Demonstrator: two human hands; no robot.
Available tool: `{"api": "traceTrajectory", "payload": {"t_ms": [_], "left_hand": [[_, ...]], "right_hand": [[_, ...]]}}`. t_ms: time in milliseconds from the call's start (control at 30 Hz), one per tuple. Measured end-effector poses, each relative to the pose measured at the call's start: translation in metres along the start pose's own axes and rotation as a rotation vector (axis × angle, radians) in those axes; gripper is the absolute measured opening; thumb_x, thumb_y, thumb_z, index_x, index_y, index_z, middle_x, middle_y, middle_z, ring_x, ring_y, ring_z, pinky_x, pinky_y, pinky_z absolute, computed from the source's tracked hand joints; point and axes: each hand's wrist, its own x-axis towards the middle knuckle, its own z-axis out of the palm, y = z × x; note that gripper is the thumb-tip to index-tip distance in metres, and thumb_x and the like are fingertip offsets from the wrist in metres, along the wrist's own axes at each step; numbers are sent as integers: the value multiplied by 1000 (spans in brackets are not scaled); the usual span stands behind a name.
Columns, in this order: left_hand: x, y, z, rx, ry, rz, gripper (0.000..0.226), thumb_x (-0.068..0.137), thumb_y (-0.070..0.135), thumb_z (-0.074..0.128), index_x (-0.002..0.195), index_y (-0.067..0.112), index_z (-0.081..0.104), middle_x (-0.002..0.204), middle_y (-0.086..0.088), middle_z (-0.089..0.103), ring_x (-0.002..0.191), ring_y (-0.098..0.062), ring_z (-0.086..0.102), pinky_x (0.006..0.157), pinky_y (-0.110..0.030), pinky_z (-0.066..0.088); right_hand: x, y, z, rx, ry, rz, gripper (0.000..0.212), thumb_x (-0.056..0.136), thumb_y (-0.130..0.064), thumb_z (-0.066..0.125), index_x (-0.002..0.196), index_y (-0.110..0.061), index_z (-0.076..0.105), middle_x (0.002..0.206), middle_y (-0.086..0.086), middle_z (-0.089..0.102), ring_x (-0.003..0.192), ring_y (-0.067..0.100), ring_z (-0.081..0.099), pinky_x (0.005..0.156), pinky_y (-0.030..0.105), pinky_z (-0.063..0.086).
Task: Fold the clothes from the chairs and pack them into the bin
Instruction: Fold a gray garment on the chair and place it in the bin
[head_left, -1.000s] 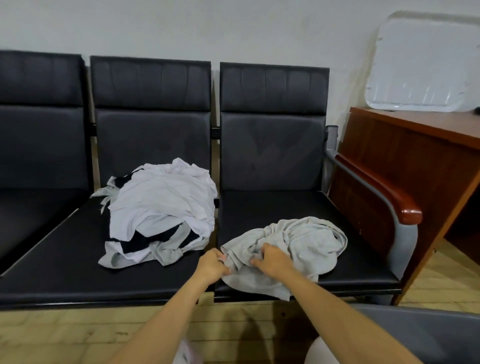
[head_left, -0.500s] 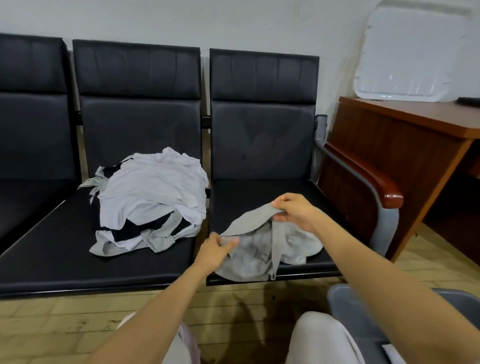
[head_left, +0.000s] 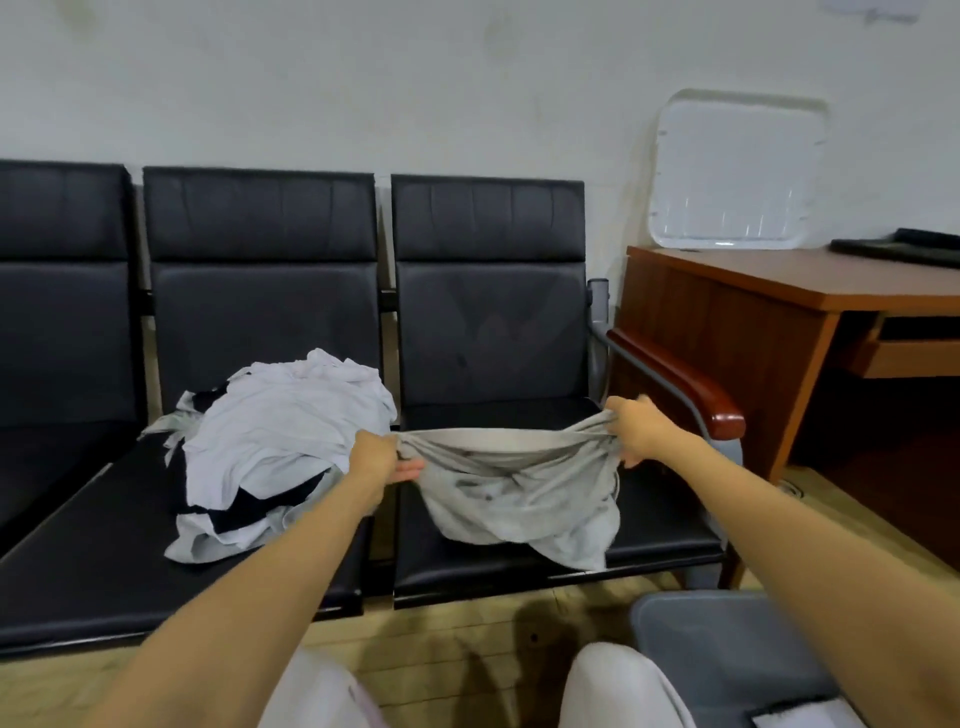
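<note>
A pale grey garment (head_left: 519, 499) hangs taut between two hands, its long upper edge running sideways. The left hand (head_left: 376, 457) pinches one end and the right hand (head_left: 636, 428) grips the other, slightly higher. Below both hands the cloth sags, crumpled and twisted, and the grey bin (head_left: 717, 639) lies nearest the right forearm.

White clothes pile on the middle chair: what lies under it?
Black fabric shows beneath the white clothes pile, resting on the chair seat. Anything deeper in the heap is covered.
</note>
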Motion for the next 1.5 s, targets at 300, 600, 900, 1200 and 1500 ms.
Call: {"api": "traceTrajectory", "payload": {"t_ms": [300, 600, 900, 1200, 1500], "left_hand": [[-45, 164, 22, -265, -17, 462, 18, 101, 12, 37, 116, 2, 34, 117, -14, 54, 78, -16, 70, 78, -26, 56], [-70, 178, 17, -324, 147, 758, 8, 104, 22, 33, 103, 14, 31, 96, 0, 48, 82, -19, 64, 76, -33, 53], [5, 137, 39, 133, 119, 532, 8, 99, 23, 36, 99, 14, 35, 95, -9, 54, 88, -26, 59, 82, -42, 53], [160, 105, 92, 57, -32, 442, 23, 97, 18, 44, 117, 23, 34, 96, -6, 45, 72, -12, 44, 62, -27, 40], [162, -39, 90, 888, -180, 262, 48, 89, 23, 59, 131, 5, 45, 138, -18, 34, 122, -35, 45, 96, -33, 41]], "right_hand": [[10, -43, -107, 1164, 343, -90, 18, 91, 4, 52, 93, -13, 58, 108, 14, 61, 96, 23, 63, 93, 40, 53], [-5, -56, -128, 935, 668, -182, 17, 100, -13, 44, 108, -13, 60, 90, 4, 63, 72, 13, 61, 64, 20, 50], [54, -67, -78, 1031, 283, -26, 19, 102, -12, 37, 101, -11, 55, 88, 20, 65, 66, 29, 69, 54, 34, 58], [207, -44, 1, 1092, 50, 1, 63, 96, -6, 51, 149, -24, 23, 152, 6, 31, 129, 27, 45, 102, 42, 43], [167, -23, 141, 367, -125, -172, 32, 95, -14, 55, 126, -8, 54, 131, 11, 50, 122, 26, 48, 90, 19, 35]]}}
